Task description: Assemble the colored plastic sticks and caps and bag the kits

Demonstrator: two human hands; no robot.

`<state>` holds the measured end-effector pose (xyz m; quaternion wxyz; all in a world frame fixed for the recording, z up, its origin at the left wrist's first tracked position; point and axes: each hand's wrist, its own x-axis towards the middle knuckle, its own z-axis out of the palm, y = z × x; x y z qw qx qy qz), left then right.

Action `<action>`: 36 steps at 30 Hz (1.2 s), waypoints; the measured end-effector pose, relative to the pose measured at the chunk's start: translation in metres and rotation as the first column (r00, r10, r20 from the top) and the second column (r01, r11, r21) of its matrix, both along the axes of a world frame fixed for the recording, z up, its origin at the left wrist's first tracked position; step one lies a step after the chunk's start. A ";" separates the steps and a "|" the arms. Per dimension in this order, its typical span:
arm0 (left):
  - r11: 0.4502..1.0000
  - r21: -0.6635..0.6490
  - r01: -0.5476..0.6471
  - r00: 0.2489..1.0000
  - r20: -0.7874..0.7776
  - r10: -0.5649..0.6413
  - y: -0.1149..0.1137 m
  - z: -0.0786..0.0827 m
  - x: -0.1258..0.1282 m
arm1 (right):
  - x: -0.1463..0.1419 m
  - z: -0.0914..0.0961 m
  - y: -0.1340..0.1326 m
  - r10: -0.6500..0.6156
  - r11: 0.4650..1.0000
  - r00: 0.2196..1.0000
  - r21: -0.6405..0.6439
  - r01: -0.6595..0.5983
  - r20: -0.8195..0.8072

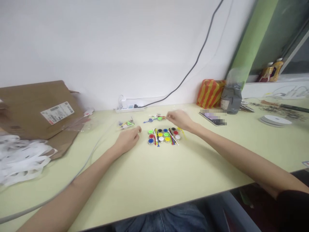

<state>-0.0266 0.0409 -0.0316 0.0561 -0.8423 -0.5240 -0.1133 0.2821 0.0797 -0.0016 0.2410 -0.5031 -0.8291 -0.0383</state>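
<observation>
My left hand (127, 140) rests on the table, fingers loosely bent, the index finger and thumb a little apart and nothing visible between them. My right hand (180, 119) reaches to a small pile of plastic pieces (159, 118), its fingertips pinched together at the pile's right end; what they hold is too small to make out. A blue arrow-shaped piece (151, 120) lies at the pile's left. Nearer to me, several round pieces with coloured tops (160, 134) stand in short columns, with bunches of thin coloured arrow strips (172, 137) between them.
A clear bag of coloured pieces (126, 123) lies beyond my left hand. At left are a cardboard box (31, 106), white strapping (21, 158) and a grey cable (89, 158). A power strip (130, 109) sits by the wall; a phone (212, 118) and striped bag (209, 93) are at right.
</observation>
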 end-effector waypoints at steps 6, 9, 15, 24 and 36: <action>0.999 0.009 0.030 1.000 -0.002 -0.030 -0.001 0.000 -0.001 | -0.072 -0.012 0.065 0.210 0.976 0.956 -0.102 -0.193 0.204; 0.999 0.015 0.044 0.999 -0.001 -0.044 -0.001 -0.001 -0.002 | -0.096 -0.015 0.077 0.241 0.969 0.947 -0.106 -0.223 0.213; 0.999 0.008 0.034 0.995 0.096 -0.035 -0.003 -0.003 0.002 | -0.105 0.004 0.058 0.326 0.945 0.943 -0.014 -0.326 0.061; 0.969 0.181 0.166 0.931 0.295 -0.214 -0.044 0.013 0.047 | -0.070 0.004 -0.057 0.380 0.918 0.745 0.122 -0.378 -0.548; 0.932 0.237 0.274 0.821 0.447 -0.355 -0.056 0.012 0.052 | -0.061 0.001 -0.097 0.280 0.881 0.694 -0.110 -0.461 -0.663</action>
